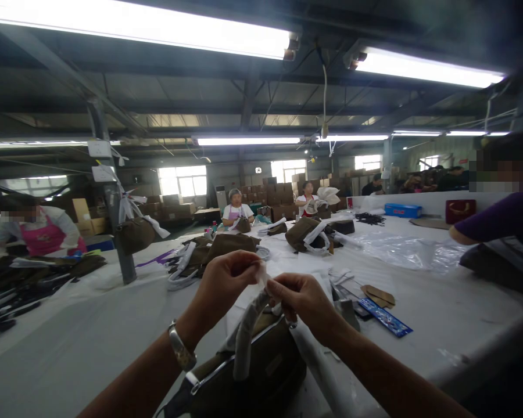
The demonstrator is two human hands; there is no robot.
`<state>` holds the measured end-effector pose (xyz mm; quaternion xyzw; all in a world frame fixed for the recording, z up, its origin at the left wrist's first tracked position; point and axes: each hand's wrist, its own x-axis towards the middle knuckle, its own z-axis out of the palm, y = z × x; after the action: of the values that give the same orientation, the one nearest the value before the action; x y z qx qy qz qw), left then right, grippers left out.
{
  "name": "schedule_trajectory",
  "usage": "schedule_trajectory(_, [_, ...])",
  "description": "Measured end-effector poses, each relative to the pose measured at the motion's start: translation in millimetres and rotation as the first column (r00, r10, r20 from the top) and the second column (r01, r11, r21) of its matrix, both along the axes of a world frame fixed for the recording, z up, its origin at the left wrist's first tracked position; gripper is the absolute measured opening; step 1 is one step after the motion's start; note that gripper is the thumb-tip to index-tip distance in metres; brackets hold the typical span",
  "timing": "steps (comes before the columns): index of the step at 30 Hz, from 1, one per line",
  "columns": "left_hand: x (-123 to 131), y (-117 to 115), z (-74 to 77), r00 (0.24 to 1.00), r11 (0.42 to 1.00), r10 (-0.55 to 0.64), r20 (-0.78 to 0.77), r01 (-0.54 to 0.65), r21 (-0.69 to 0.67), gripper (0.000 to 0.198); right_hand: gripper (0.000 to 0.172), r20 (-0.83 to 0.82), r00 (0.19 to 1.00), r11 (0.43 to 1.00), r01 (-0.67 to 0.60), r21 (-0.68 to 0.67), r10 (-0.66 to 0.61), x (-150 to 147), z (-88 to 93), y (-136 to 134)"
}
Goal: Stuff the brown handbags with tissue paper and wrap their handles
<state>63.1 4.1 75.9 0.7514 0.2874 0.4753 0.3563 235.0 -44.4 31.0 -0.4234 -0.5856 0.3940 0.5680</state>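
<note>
An olive-brown zippered bag lies on the white table right in front of me. Its handle arches up, covered in pale wrapping. My left hand, with a metal bracelet at the wrist, pinches a thin piece of white wrapping above the handle's top. Close beside it, my right hand has thumb and finger closed on the wrapped handle where the white piece meets it. A ring shows on the right hand. Part of the handle is hidden behind the fingers.
More brown bags with white-wrapped straps lie farther back. To the right are a blue packet, brown card pieces, clear plastic sheets and a blue box. A metal post stands left. Several people work around the table.
</note>
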Motion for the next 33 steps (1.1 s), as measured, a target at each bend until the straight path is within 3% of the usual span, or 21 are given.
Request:
schedule_trajectory(8, [0, -19, -6.7, 0.994, 0.968, 0.071, -0.078, -0.05, 0.246, 0.013, 0.045, -0.129, 0.987, 0.994, -0.095, 0.052, 0.101, -4, 4.1, -2])
schedule_trajectory(15, [-5, -26, -2.8, 0.998, 0.997, -0.064, -0.002, 0.064, 0.043, 0.015, 0.042, -0.149, 0.98, 0.989, -0.122, 0.087, 0.134, -5, -0.9, -4])
schedule_trajectory(18, [-6, -31, 0.3, 0.997, 0.996, -0.079, -0.017, 0.078, -0.044, 0.023, 0.04, -0.139, 0.981, 0.988, -0.125, 0.087, 0.136, -6, 0.2, -6])
schedule_trajectory(25, [-6, -28, -1.3, 0.98, 0.967, -0.099, 0.174, 0.136, -0.216, 0.045, 0.04, -0.083, 0.991, 0.993, -0.098, 0.068, 0.104, -5, 1.7, -6])
schedule_trajectory(29, [-5, -25, -3.8, 0.985, 0.964, -0.095, 0.142, 0.126, -0.232, 0.045, 0.042, -0.079, 0.991, 0.994, -0.104, 0.023, 0.105, -4, 0.6, -6])
schedule_trajectory(33, [-3, -26, -5.4, 0.996, 0.994, -0.054, 0.073, 0.06, -0.089, 0.03, 0.042, -0.126, 0.984, 0.992, -0.126, 0.017, 0.127, -4, 1.6, -9])
